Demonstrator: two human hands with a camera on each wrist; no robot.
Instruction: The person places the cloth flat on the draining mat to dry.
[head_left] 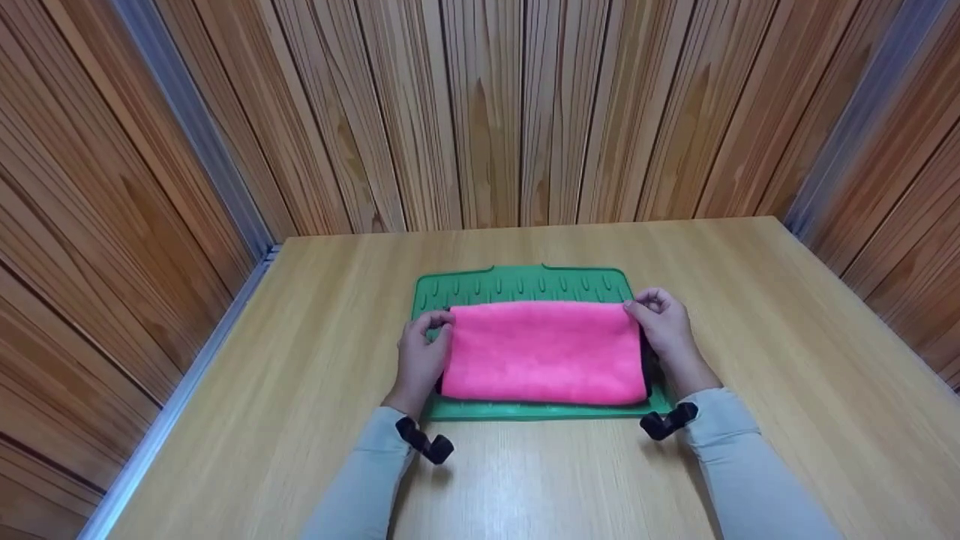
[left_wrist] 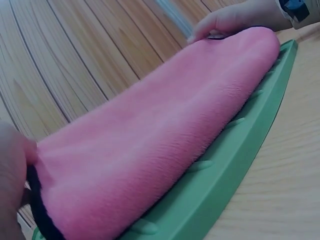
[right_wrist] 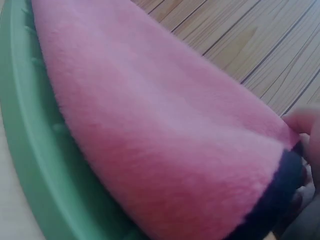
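Note:
A folded pink fleecy towel [head_left: 547,352] with dark edging lies across a green ridged tray [head_left: 517,281], leaving the tray's far strip and near rim in sight. At the towel's far left corner, my left hand [head_left: 421,356] pinches the fabric between thumb and fingers. My right hand [head_left: 667,326] does the same at the far right corner. In the left wrist view the towel [left_wrist: 150,130] slopes up from its rounded near fold to the held far edge. Close up in the right wrist view, the dark edging [right_wrist: 270,200] runs beside the right fingers.
The tray rests on a light wooden table [head_left: 300,375]. Wood-plank walls [head_left: 480,112] rise behind the table and at both sides, with a metal strip [head_left: 180,420] along its left edge. Black wrist mounts [head_left: 427,442] sit over the pale sleeves.

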